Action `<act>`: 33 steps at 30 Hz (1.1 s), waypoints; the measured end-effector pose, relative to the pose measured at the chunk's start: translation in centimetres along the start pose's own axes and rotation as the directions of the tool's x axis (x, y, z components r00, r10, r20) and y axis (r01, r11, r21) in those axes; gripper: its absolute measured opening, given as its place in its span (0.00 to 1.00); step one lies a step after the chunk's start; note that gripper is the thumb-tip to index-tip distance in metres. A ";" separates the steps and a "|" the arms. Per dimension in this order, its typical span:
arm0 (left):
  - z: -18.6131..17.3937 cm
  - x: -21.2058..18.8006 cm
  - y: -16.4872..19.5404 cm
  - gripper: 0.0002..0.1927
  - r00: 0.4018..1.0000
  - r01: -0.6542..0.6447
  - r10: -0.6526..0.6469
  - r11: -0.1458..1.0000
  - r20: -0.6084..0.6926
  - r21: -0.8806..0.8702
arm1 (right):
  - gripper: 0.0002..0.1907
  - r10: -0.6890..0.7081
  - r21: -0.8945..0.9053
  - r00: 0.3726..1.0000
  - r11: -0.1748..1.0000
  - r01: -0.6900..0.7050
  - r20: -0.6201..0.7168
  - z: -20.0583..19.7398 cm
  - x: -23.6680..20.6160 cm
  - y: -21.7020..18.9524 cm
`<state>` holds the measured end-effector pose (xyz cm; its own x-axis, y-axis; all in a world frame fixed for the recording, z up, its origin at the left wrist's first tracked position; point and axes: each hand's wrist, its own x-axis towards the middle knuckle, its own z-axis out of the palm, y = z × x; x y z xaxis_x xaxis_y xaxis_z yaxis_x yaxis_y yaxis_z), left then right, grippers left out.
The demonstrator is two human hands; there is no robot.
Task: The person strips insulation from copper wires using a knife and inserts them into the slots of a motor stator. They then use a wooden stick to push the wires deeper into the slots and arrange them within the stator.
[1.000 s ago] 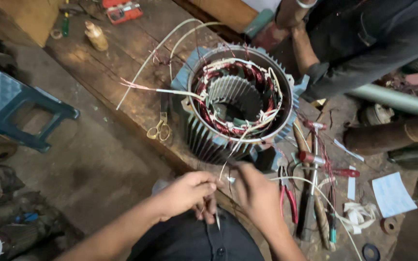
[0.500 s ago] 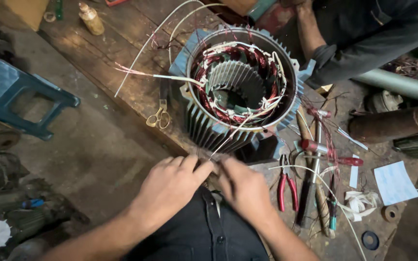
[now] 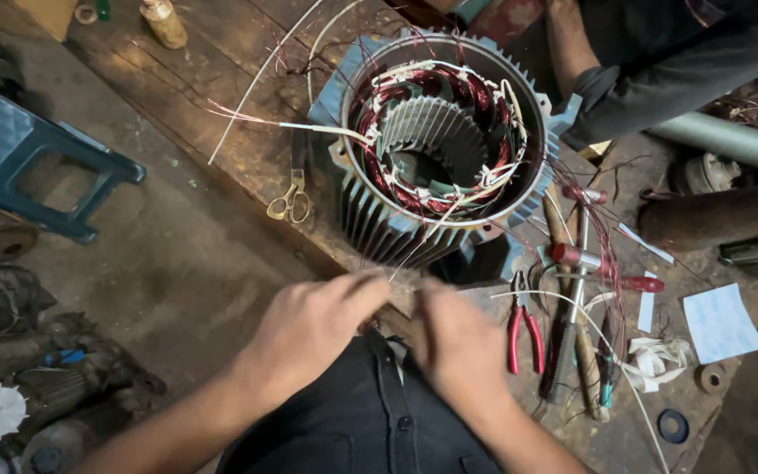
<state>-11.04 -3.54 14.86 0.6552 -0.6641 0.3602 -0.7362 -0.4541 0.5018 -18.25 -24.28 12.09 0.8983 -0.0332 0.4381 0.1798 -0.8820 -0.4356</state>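
Lead wire (image 3: 414, 250): thin, springy, kink-prone; runs from stator (image 3: 445, 145) toward both grips; left hand (image 3: 309, 329) and right hand (image 3: 454, 342) blurred, pinch uncertain; hold near end

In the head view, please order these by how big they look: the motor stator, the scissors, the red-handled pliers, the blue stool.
1. Motor stator.
2. Blue stool, partly cut off by the frame edge.
3. Red-handled pliers and scissors: they look about alike, so I leave them unranked.

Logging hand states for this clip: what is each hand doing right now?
Left hand: fingers pinched at the thin wire ends from the motor stator; blurred.
Right hand: fingers curled beside it; grip cannot be told.
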 end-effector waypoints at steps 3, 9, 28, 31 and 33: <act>0.0 -0.4 0.0 0.18 0.993 -0.019 -0.007 0.975 0.115 0.223 | 0.16 0.007 -0.055 0.998 0.998 -0.003 0.069 1.1 1.0 -0.5; 1.1 -0.5 -0.2 0.13 0.982 0.056 -0.096 0.971 0.163 0.234 | 0.16 -0.003 0.071 0.989 0.997 -0.007 0.146 1.0 0.6 -0.3; -0.3 0.5 1.1 0.18 0.978 -0.065 -0.006 0.942 0.210 0.330 | 0.14 0.114 -0.169 0.984 0.981 -0.090 0.134 1.4 0.4 0.1; 0.0 0.1 1.2 0.16 0.985 -0.070 0.007 0.928 0.171 0.366 | 0.14 0.028 0.000 0.986 1.000 -0.028 0.162 1.2 0.7 0.4; 0.4 -0.2 1.0 0.15 0.990 -0.076 0.030 0.933 0.135 0.352 | 0.13 0.039 -0.002 0.991 0.999 -0.039 0.130 1.1 0.9 0.3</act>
<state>-11.96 -4.13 15.03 0.6039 -0.7514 0.2658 -0.7964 -0.5820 0.1643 -16.97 -24.06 11.47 0.9492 -0.0062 0.3145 0.1435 -0.8811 -0.4505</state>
